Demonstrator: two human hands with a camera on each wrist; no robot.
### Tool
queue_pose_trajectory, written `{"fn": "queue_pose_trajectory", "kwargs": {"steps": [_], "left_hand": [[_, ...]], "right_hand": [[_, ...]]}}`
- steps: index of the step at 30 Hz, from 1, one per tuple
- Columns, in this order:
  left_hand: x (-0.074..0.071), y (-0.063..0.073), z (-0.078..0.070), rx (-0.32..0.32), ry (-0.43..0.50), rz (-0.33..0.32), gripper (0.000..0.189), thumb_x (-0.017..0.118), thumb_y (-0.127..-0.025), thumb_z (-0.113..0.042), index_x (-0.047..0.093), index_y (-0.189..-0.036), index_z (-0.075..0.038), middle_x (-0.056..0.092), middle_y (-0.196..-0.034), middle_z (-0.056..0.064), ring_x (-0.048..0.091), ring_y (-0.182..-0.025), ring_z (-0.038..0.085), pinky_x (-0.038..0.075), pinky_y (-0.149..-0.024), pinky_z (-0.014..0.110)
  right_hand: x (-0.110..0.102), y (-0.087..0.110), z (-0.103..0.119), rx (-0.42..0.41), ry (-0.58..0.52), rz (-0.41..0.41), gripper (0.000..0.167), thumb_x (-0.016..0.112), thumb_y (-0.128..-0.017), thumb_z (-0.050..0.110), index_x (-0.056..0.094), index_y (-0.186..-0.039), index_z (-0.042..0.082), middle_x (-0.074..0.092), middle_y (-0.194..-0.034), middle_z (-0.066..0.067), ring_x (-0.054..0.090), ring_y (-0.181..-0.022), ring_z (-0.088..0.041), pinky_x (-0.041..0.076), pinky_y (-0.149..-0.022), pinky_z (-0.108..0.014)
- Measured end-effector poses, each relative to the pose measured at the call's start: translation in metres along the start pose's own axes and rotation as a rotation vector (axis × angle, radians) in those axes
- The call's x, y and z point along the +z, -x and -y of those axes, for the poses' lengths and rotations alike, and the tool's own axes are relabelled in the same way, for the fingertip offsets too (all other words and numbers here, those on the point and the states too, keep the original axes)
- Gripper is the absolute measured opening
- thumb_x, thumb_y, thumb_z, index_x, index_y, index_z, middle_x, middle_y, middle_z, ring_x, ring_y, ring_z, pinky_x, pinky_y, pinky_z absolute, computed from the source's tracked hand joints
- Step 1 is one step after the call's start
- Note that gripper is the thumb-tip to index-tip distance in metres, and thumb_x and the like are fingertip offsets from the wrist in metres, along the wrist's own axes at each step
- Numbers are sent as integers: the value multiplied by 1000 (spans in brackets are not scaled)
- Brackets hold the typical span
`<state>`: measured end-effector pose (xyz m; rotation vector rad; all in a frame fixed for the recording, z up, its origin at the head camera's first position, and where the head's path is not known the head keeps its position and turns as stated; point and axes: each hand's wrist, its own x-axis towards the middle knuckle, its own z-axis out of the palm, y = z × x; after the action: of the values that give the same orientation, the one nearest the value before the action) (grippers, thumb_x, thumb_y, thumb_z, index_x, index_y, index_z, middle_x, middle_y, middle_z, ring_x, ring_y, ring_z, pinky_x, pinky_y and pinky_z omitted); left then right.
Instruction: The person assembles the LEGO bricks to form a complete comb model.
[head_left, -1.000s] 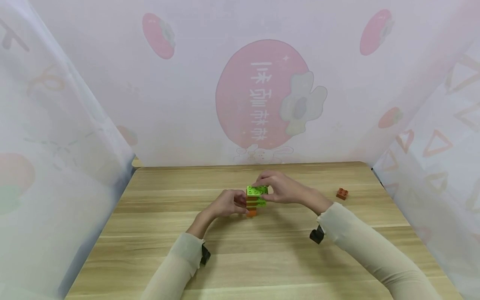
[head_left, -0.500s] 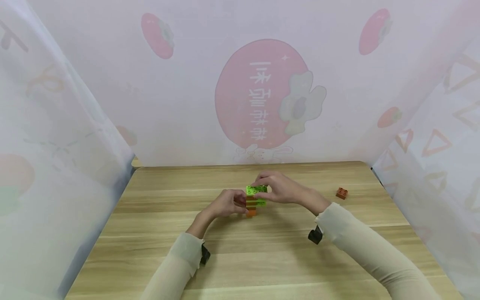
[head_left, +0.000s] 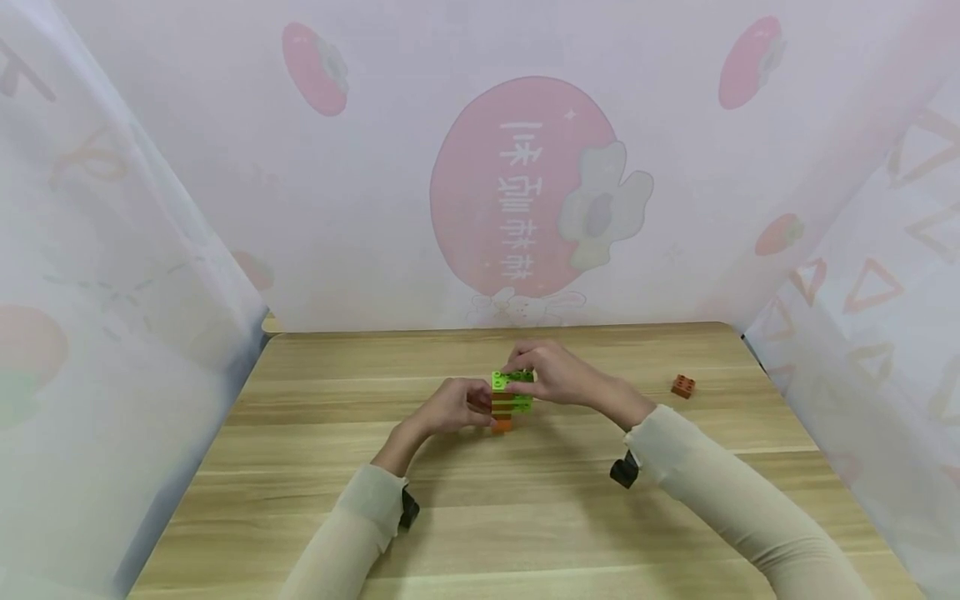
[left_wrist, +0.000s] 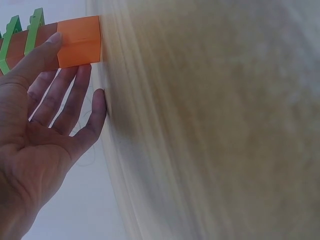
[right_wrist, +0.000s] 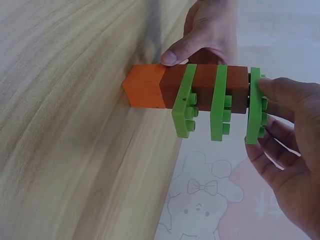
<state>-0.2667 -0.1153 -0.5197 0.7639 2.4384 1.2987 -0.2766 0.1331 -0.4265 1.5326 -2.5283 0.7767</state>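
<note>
A tower of toy building blocks stands on the table, with an orange block point(right_wrist: 142, 86) at its foot and brown blocks point(right_wrist: 205, 85) alternating with green plates point(right_wrist: 218, 105) above. The green plates jut out to one side. My left hand point(head_left: 450, 406) holds the tower low down, its thumb across a brown block and the orange one in the left wrist view. With my right hand point(head_left: 558, 373) I pinch the topmost green plate point(right_wrist: 254, 107), thumb on its studded face. A thin dark gap shows between that plate and the brown block under it.
A loose brown block point(head_left: 683, 386) lies on the wooden table point(head_left: 600, 533) to the right, beyond my right forearm. A printed white curtain point(head_left: 375, 208) rises behind the table's back edge, with more sheets at both sides.
My right hand has shifted slightly left over the top green plate, covering more of its studs, and the right wrist moved a little left. The left hand has stayed put on the tower.
</note>
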Motion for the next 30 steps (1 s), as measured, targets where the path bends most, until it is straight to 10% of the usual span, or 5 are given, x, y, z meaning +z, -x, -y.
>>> {"fn": "queue_pose_trajectory", "kwargs": {"steps": [30], "left_hand": [[0, -1, -2, -17, 4, -2, 25, 87, -88, -7, 74, -110, -8, 77, -108, 5, 76, -102, 21, 64, -88, 32]], "right_hand": [[-2, -3, 8, 139, -14, 46, 24, 83, -93, 14, 81, -114, 2, 73, -101, -5, 69, -89, -14, 58, -75, -26]]}}
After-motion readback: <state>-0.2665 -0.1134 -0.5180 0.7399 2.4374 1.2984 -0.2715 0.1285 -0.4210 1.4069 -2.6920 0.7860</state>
